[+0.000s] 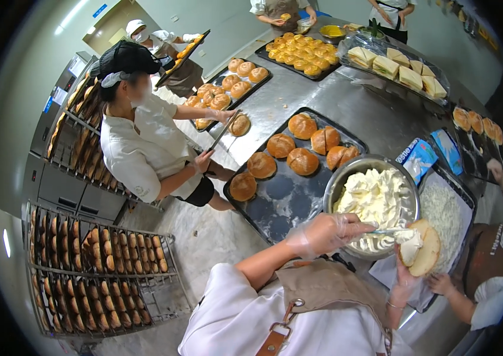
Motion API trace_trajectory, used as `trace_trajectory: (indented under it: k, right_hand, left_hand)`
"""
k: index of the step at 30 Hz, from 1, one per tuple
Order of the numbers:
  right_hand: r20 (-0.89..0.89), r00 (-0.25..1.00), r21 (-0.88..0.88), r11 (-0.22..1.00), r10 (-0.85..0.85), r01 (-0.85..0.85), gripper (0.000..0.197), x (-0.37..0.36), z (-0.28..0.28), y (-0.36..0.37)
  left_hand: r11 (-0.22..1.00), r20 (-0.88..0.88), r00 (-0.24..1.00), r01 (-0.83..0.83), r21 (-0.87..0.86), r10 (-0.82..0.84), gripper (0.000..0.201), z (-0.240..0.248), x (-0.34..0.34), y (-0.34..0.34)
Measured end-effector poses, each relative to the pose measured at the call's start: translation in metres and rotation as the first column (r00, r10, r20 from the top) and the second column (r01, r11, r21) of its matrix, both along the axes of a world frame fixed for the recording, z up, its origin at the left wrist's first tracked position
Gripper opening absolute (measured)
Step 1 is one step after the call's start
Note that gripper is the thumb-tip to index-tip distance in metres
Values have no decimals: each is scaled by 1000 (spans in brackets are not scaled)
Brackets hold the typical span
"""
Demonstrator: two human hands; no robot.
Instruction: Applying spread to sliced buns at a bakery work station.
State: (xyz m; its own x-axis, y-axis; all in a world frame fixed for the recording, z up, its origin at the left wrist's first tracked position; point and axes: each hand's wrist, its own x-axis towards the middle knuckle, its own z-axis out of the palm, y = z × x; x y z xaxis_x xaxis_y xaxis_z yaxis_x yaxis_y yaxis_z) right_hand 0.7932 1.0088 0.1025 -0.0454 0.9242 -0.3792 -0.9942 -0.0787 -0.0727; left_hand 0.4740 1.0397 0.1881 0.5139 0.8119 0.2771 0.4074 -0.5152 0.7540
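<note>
My left hand (326, 234), in a clear glove, is closed around a spatula (389, 231) that reaches past the rim of the metal bowl (328, 199). White cream (409, 244) clings to its blade, which rests against the cut face of a split bun (428, 249). That bun is held in my right hand (405, 280), whose fingers are partly hidden behind it. Inside the bowl is a heap of whipped cream (373, 196). Left of the bowl lies a dark baking tray (281, 207) with several round browned buns (303, 161).
At right, a tray of white shreds (444, 207) sits near a co-worker's hand (441, 285). Across the table, a person (138, 130) holds a long knife (225, 132) by a bun. Sandwiches (410, 77) and small golden buns (299, 53) stand farther back. Loaded racks (100, 267) are at left.
</note>
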Motion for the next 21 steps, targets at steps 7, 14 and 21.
trace_trajectory:
  k: [7, 14, 21]
  right_hand:
    - [316, 938, -103, 978, -143, 183, 65, 6, -10, 13]
    - [299, 944, -68, 984, -139, 166, 64, 24, -39, 11]
    - [194, 973, -36, 990, -127, 136, 66, 19, -33, 12]
  left_hand:
    - [999, -2, 1000, 4, 40, -3, 44, 3, 11, 10]
    - [1000, -15, 1000, 10, 29, -9, 43, 6, 13, 14]
    - [999, 11, 1000, 17, 34, -17, 42, 8, 11, 14]
